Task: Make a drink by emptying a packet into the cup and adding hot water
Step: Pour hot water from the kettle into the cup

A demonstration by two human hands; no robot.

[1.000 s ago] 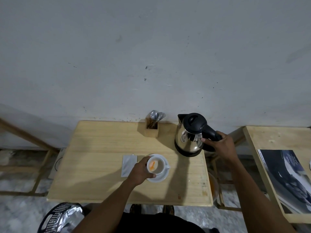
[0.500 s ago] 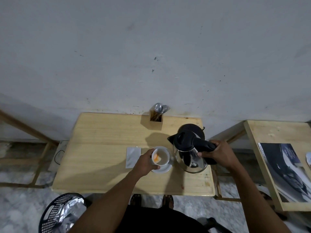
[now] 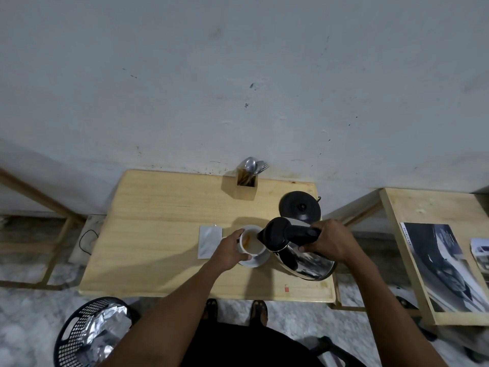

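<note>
The kettle (image 3: 293, 245) has come off its black base (image 3: 300, 207), which a moment ago still carried it, and now hangs tilted just right of the cup (image 3: 251, 239), spout over the rim. I judge the pour is starting or about to; I cannot make out a stream. My right hand (image 3: 328, 242) has its grip clenched around the kettle's black handle. My left hand (image 3: 230, 250) has its grip wrapped on the left side of the cup, steadying it as it did a second ago.

The cup sits on its saucer (image 3: 258, 259), orange powder smeared on the inner wall, so the packet step looks done and only water is left. The silvery packet (image 3: 209, 241) lies flat just left of the cup.

The wooden surface (image 3: 158, 221) carries all this, pushed against a pale scuffed wall (image 3: 238, 75). Behind the cup, at the wall, a wooden holder (image 3: 246, 182) stands with spoons. Well right of the cup a second wooden top bears a magazine (image 3: 436, 263). Below and left of the cup, on the floor, a black basket (image 3: 90, 332) holds crumpled foil.
</note>
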